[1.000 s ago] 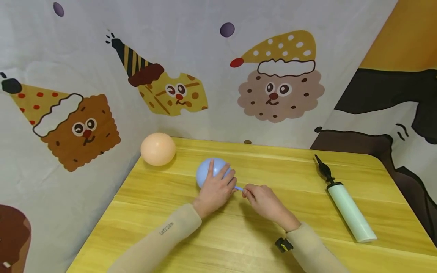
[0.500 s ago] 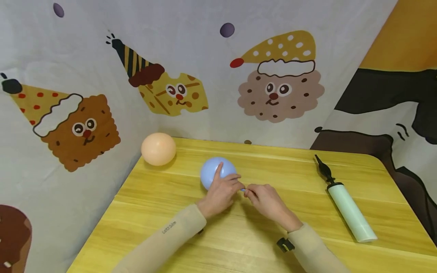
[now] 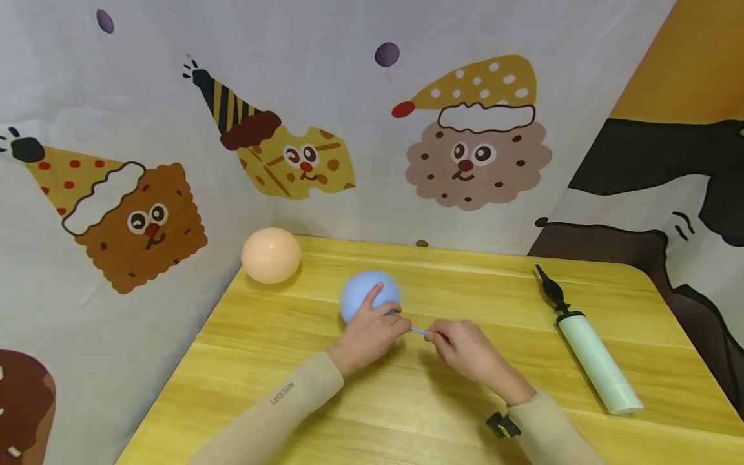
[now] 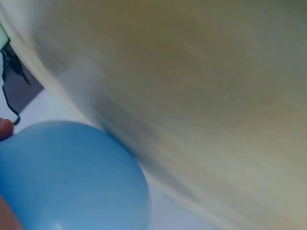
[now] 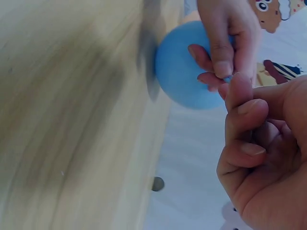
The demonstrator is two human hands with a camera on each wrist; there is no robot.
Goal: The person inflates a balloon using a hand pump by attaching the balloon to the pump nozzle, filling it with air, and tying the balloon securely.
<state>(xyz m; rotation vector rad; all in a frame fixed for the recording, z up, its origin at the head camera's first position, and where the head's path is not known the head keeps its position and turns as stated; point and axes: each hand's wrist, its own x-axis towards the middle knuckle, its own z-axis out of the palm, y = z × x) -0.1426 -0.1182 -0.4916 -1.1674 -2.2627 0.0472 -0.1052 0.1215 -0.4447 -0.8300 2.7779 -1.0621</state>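
Note:
A blown-up blue balloon [image 3: 357,290] is close over the middle of the table, its neck pointing right. My left hand [image 3: 369,332] pinches the base of the neck between thumb and fingers, with the index finger lying along the balloon's side. The thin blue neck [image 3: 418,330] stretches across to my right hand [image 3: 467,349], whose thumb and index finger pinch its end. In the right wrist view the right hand's other fingers [image 5: 244,153] are curled. The balloon [image 4: 76,177] fills the lower left of the left wrist view.
A peach balloon [image 3: 271,256] sits at the table's back left corner. On the right lies a pale green hand pump [image 3: 599,361] with a black nozzle [image 3: 552,289]. A cartoon-printed cloth [image 3: 372,213] hangs behind the wooden table [image 3: 279,310].
My left hand has shifted its fingers from over the balloon to the base of its neck. My right hand has moved slightly right and toward me, drawing the neck out.

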